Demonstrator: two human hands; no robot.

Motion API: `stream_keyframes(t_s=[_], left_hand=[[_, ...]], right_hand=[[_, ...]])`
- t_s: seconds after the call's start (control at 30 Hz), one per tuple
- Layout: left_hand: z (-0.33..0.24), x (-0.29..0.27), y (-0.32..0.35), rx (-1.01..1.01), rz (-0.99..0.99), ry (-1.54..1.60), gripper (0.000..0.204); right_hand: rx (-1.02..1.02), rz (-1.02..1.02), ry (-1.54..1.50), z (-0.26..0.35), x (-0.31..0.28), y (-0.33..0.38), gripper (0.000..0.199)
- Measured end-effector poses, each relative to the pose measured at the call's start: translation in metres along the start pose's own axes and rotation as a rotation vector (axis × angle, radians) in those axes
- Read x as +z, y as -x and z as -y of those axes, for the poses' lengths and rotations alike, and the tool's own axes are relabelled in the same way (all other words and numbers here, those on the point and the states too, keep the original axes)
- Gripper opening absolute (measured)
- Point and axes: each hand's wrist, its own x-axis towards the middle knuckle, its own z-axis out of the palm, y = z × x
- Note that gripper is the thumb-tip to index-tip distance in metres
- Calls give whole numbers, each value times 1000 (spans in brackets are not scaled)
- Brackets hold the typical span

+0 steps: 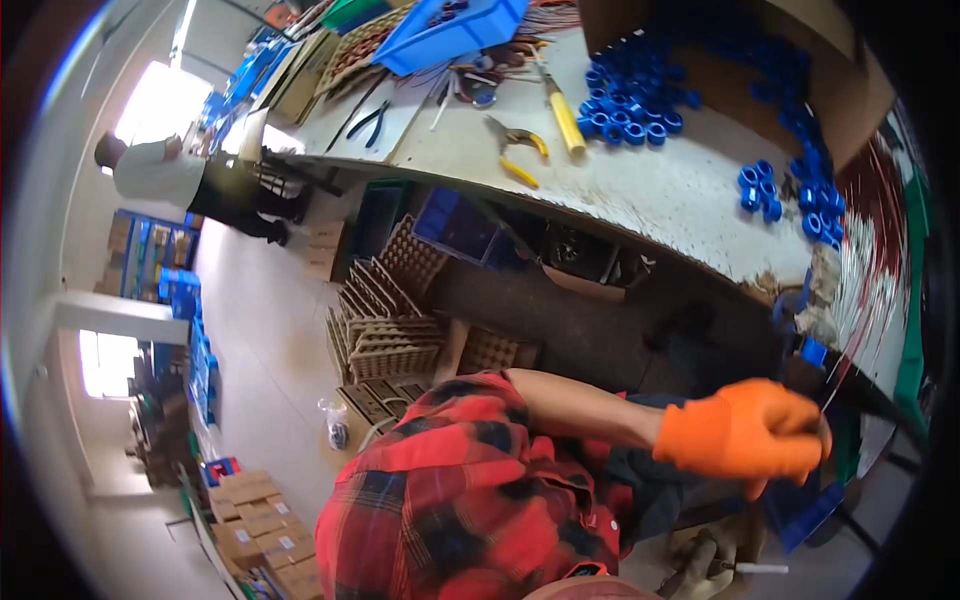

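My left hand (745, 435), in an orange glove, reaches right across my lap below the bench. Its fingers are closed, and a thin wire (842, 368) runs down to them from the bench edge. Low in the view, my right hand (703, 566), in a pale grey glove, is partly in shadow with its fingers curled at a short white rod (762, 568). Above my left hand, a small fixture with a blue part (813, 351) sits at the bench corner. Beside it lies a bundle of white and red wires (872, 285).
On the white workbench (440, 135) lie many blue rings (625, 115), yellow-handled pliers (520, 150), a yellow-handled tool (565, 120), blue pliers (369, 124) and a blue bin (450, 35). An open cardboard box (830, 60) stands at the right. Egg-crate trays (385, 340) are stacked below; another person (170, 180) stands far left.
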Motion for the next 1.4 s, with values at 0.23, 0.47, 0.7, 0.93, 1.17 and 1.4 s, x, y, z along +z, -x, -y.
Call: stream_keyframes(t_s=[0.23,0.47,0.7,0.93,1.17,1.4], left_hand=[[-22,-55,30,290,-379,240,35],[15,-58,40,228,-386,300,36],[81,-51,30,117,-271,353,39],[94,-73,38,-131,-266,289,37],[46,-118,8,-35,-358,185,35],[-2,-99,27,-24,-394,57,37]], right_hand=[[-97,430,133,-47,-28,-77,23],[-291,241,380,-5,-1,-117,31],[-87,93,438,5,60,-120,31],[-9,11,364,-2,88,-108,23],[-5,-13,267,40,135,-140,25],[-68,-47,336,46,143,-129,29]])
